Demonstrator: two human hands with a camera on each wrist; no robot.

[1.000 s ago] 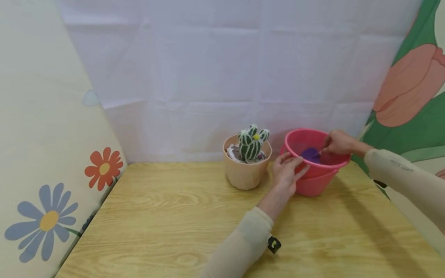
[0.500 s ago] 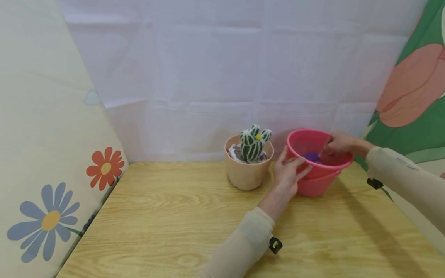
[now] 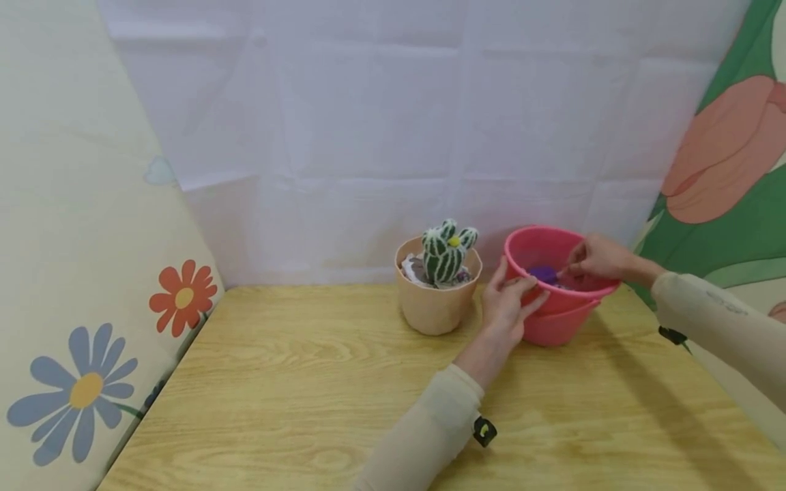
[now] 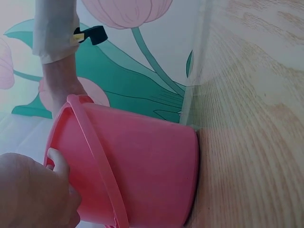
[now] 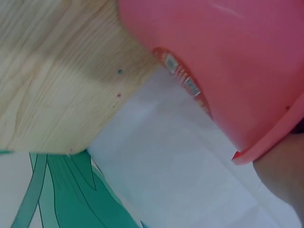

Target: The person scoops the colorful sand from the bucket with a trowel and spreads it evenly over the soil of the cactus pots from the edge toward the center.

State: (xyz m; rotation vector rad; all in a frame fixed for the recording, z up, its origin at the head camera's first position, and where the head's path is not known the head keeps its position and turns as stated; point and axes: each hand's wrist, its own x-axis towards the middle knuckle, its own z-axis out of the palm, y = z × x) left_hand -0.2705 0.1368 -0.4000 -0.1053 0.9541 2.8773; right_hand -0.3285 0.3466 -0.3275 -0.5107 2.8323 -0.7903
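Note:
A pink bucket (image 3: pixel 555 326) stands upright on the table at the right in the head view. My left hand (image 3: pixel 505 307) holds its near left rim, with the fingers spread over the edge and outer wall. My right hand (image 3: pixel 598 258) reaches in over the far right rim and pinches a purple scoop (image 3: pixel 543 274) inside the bucket; its lower part and the bucket's contents are mostly hidden. In the left wrist view the bucket's strap handle (image 4: pixel 99 152) hangs down its side beside my left hand (image 4: pixel 33 192). The right wrist view catches only part of my right hand (image 5: pixel 285 175) at the rim.
Left of the bucket, a peach pot (image 3: pixel 434 312) holds a knitted cactus (image 3: pixel 443 260). The wooden table (image 3: pixel 295 382) ends against a white cloth (image 3: pixel 368 136) behind. Flowered panels flank both sides. Tiny coloured specks (image 5: pixel 119 71) lie by the bucket.
The purple scoop has shifted about inside the bucket, dipping lower and then towards the left, as my right hand moves slightly. My left hand stays on the rim.

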